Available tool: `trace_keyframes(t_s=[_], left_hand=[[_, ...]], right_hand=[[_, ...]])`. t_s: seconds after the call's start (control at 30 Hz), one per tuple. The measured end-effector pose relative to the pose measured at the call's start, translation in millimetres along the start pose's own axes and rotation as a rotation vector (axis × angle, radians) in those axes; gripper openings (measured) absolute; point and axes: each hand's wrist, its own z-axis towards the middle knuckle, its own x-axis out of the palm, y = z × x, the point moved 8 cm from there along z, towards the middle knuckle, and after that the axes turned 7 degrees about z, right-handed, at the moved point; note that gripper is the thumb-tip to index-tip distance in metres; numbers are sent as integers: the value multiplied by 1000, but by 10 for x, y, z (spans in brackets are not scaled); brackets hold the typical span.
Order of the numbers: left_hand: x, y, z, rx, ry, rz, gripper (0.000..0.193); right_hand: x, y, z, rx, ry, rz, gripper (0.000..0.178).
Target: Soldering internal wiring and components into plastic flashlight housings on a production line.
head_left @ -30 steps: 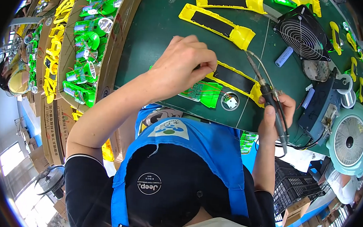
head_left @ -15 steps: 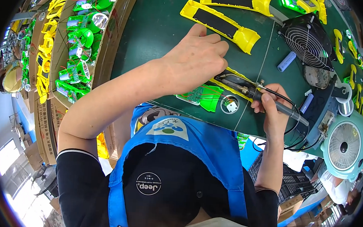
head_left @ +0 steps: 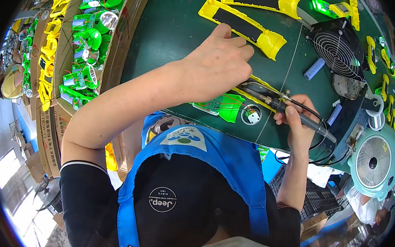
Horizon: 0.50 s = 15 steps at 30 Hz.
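My right hand [head_left: 297,123] grips a soldering iron [head_left: 314,125] with a thin black feed tube along it. The iron points left over a yellow housing shell [head_left: 249,97], partly covered by my left hand [head_left: 221,64]. That left hand is closed, its fingers curled down; whatever they pinch is hidden. Just below lies a green lamp housing [head_left: 231,108] with a circuit board [head_left: 211,105], red wires and a round silver reflector cup [head_left: 251,115]. Beyond my left knuckles rests another yellow shell [head_left: 272,44] with a black strip inside.
A third yellow shell [head_left: 288,6] lies farther back. To the right are a black caged fan [head_left: 340,48], a blue cylindrical cell [head_left: 314,69], a solder spool [head_left: 376,120] and a teal fan [head_left: 371,161]. Cardboard trays at left hold green housings [head_left: 89,40] and yellow parts [head_left: 50,50].
The whole view has shifted slightly. Both hands stay nearly in place; the soldering iron is still over the yellow shell.
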Motion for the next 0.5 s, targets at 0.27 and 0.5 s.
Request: trace_keyframes(t_s=[0.27, 0.5], left_hand=[[-104, 106, -14, -4, -32, 22, 3], [23, -84, 45, 6, -45, 51, 8]], right_hand=[[-158, 19, -121, -233, -138, 186, 27], [-504, -332, -317, -416, -267, 158, 30]])
